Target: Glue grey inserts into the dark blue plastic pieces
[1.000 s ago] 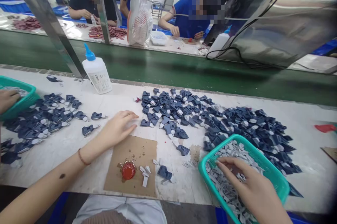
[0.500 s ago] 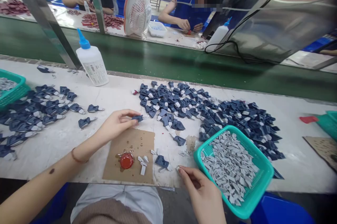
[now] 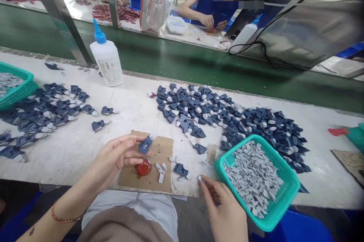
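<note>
In left hand (image 3: 115,156): blue part (image 3: 145,145), gripped by thumb and fingers over cardboard (image 3: 168,152) | In right hand (image 3: 227,204): grey piece (image 3: 200,178), pinched at fingertips | Just right of right hand: green basket (image 3: 295,189), grey pieces (image 3: 256,179) inside | By left hand's fingers: red cap (image 3: 144,168) | Beyond both hands: blue pile (image 3: 190,103) | Well beyond left hand: white bottle (image 3: 108,62)

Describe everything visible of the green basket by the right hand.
The green basket looks plastic: roughly rectangular, rounded corners, smooth rim, perforated walls. It stands open and askew, near corner jutting past the front edge of the table, holding many loose grey pieces. Navy pieces lie close behind it. The right hand is at its left; whether they touch cannot be told.
</note>
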`<state>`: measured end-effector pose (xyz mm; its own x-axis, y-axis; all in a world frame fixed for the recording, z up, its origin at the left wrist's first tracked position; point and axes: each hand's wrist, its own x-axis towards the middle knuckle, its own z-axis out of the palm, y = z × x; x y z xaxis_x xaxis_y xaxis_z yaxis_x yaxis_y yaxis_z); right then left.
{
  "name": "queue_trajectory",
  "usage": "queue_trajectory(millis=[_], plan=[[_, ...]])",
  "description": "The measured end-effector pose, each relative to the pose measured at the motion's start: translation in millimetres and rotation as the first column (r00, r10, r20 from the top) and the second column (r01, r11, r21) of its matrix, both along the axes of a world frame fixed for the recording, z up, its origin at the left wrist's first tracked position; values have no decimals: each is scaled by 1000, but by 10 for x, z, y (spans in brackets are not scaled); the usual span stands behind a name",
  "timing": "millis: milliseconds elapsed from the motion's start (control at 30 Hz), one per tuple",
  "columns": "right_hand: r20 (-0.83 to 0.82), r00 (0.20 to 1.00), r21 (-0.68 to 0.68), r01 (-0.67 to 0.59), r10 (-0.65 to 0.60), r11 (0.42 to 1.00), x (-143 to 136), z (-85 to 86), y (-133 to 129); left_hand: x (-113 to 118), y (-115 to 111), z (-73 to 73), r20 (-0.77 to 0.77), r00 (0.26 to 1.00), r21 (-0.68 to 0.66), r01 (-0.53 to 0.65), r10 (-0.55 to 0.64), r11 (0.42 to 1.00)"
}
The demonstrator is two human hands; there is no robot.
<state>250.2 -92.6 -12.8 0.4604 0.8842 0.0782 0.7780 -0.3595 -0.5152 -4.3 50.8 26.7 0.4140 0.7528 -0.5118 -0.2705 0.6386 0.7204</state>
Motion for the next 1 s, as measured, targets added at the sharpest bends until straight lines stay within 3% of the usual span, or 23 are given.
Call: queue_trajectory(millis=[200,267,400,433,500,567,633,733,800,833,900,1000], plan=[[102,993,2,-54,53,999,15,-57,25,50,-50,-100,129,991,-87,36,-24,996],[115,992,12,-53,51,999,4,-70,42,97,-5,-133,120,992,-70,-27,35,997],[103,994,41,-37,33,998,-28,-76,62,175,131,-130,29,982,179,-190,188,965],[97,995,50,-31,26,998,-34,-76,61,187,162,-114,-18,987,265,-147,157,953],[82,996,61,-23,17,998,-47,-76,52,207,208,-72,-184,983,436,64,20,897],[70,997,70,-22,17,997,-61,-75,36,241,229,-32,-408,903,570,368,-135,735],[64,998,89,-28,22,996,-80,-69,16,306,228,-8,-629,754,621,633,-189,462],[62,998,127,-33,25,991,-117,-47,-11,472,203,-14,-832,550,549,835,-71,45],[51,998,154,-29,21,988,-143,-28,-27,599,184,-37,-884,467,460,878,27,-137],[37,999,167,-20,14,986,-155,-19,-32,657,177,-50,-893,446,428,883,60,-191],[-30,999,184,26,-21,983,-173,-2,-38,745,172,-72,-900,428,398,884,83,-248],[-287,950,156,169,-119,973,-189,23,-29,778,201,-76,-895,439,406,876,80,-259]])
